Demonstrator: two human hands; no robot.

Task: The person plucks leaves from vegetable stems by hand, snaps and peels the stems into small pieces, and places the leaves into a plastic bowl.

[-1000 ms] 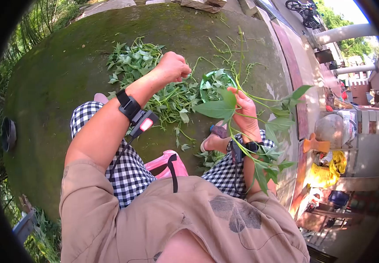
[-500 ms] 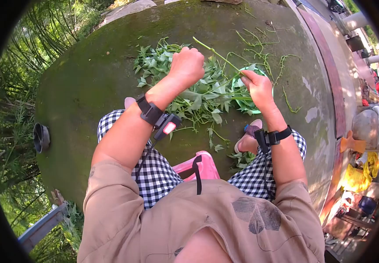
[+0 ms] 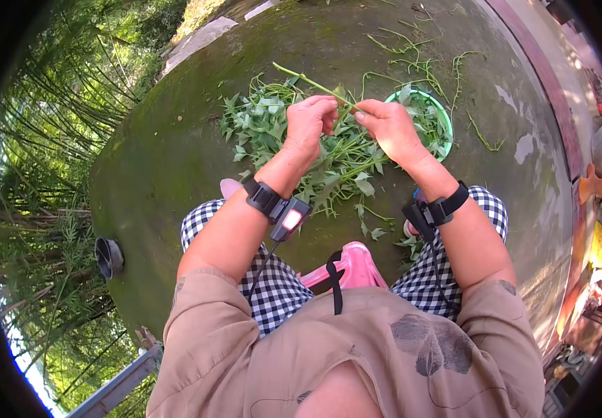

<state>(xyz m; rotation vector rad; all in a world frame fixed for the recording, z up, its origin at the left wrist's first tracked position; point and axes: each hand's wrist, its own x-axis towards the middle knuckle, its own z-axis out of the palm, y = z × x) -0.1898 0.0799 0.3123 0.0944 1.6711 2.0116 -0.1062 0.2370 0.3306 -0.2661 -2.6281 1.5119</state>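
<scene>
My right hand pinches a long green leafy stem between thumb and fingers, its bare end pointing up and to the left. Close beside it, my left hand is closed, fingertips near the same stem; what they grip, if anything, is hidden. Beneath both hands spreads a heap of leafy green vines on the ground. A green-rimmed basket with leaves in it stands just beyond my right hand.
Stripped stems lie scattered at the upper right on the mossy concrete ground. A pink stool shows between my knees. A dark pot stands at the left edge, near bamboo-like foliage.
My left hand has come down and right, close to my right hand. My right hand has shifted left and up with the stem, uncovering more of the basket. The whole view has tilted.
</scene>
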